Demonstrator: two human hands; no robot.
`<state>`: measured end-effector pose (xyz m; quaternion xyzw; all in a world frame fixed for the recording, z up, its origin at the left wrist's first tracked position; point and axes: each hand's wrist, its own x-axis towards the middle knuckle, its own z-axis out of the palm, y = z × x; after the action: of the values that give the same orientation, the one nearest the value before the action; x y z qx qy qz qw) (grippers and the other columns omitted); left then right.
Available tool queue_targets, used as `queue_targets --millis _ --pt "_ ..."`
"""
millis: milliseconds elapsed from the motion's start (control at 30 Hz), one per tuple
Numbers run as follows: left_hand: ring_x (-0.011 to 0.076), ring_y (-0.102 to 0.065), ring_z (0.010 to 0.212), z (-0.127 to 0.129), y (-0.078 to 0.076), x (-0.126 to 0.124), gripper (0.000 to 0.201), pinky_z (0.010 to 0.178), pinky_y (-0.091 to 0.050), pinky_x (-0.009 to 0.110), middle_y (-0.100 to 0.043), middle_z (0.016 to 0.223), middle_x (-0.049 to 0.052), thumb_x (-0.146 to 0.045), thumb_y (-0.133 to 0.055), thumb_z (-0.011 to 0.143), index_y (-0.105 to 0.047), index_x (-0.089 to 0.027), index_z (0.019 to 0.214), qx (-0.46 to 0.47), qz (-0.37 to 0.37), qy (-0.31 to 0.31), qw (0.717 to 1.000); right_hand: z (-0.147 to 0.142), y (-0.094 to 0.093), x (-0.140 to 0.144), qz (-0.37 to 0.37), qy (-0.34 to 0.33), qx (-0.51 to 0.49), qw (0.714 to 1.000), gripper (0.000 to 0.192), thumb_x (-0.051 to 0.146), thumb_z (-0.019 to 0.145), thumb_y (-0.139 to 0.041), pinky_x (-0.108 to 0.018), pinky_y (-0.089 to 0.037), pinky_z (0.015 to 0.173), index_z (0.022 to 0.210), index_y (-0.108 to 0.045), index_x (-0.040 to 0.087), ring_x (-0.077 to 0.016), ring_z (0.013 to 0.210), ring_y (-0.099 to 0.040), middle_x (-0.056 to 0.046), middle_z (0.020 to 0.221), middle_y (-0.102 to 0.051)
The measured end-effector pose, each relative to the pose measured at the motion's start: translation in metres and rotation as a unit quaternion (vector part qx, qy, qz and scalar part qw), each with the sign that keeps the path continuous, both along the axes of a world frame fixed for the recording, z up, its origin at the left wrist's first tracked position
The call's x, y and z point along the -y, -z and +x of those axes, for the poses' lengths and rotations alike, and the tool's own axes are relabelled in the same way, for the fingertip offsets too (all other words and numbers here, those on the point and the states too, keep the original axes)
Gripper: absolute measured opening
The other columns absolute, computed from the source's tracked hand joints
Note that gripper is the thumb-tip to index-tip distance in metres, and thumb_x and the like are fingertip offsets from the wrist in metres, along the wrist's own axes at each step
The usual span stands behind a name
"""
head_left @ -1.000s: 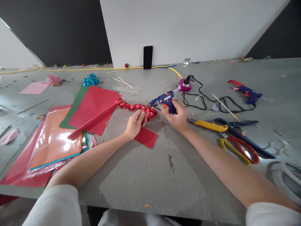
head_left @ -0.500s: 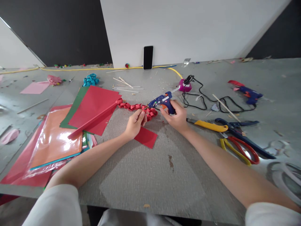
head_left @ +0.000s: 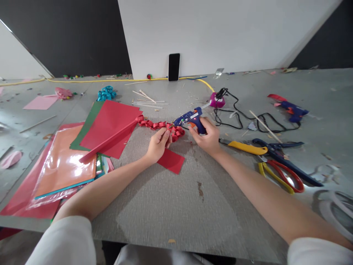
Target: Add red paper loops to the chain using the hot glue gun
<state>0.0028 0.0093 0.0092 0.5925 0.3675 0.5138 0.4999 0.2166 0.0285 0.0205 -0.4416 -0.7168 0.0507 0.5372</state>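
My right hand (head_left: pixel 207 137) grips a blue hot glue gun (head_left: pixel 190 117) by its handle, nozzle pointing left at the end of a red paper chain (head_left: pixel 156 125). My left hand (head_left: pixel 158 144) pinches the chain's near end, right beside the nozzle. The chain runs left across the grey table toward a sheet of red paper (head_left: pixel 110 127). A small red paper piece (head_left: pixel 172 161) lies flat just under my left wrist. The glue gun's black cord (head_left: pixel 237 114) trails off to the right.
Stacked coloured sheets (head_left: pixel 64 162) lie at the left. A yellow utility knife (head_left: pixel 245 147), blue scissors (head_left: pixel 284 158) and red-yellow scissors (head_left: pixel 281 176) lie at the right. A second glue gun (head_left: pixel 291 108) sits far right. A phone (head_left: pixel 173 67) leans against the white wall; sticks (head_left: pixel 147 100) lie nearby.
The glue gun's nozzle has shifted slightly left, closer to the chain end held by my left hand. Otherwise both hands stay put.
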Motion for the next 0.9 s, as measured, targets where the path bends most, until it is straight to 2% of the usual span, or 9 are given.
queue_targets --millis 333,900 --pt "0.0060 -0.047 0.050 0.0005 -0.0001 0.0009 0.044 0.051 -0.037 0.022 -0.056 0.067 -0.003 -0.058 -0.053 0.103 -0.054 -0.019 0.082 0.005 -0.005 -0.013 1.000 0.0011 0.0009 -0.0013 0.016 0.016 0.012 1.000 0.024 0.045 0.095 -0.067 -0.034 -0.050 0.063 0.089 -0.063 0.021 -0.0173 0.064 -0.050 -0.003 0.075 -0.055" --pt "0.0064 -0.047 0.050 0.0004 0.0005 0.0000 0.047 0.049 -0.037 0.021 -0.055 0.066 -0.003 -0.063 -0.053 0.102 -0.054 -0.019 0.083 0.007 -0.016 -0.019 1.000 0.0018 0.0001 0.0005 -0.011 0.021 0.003 1.000 0.028 0.050 0.096 -0.064 -0.038 -0.053 0.069 0.092 -0.065 0.022 -0.0204 0.068 -0.054 -0.004 0.075 -0.056"
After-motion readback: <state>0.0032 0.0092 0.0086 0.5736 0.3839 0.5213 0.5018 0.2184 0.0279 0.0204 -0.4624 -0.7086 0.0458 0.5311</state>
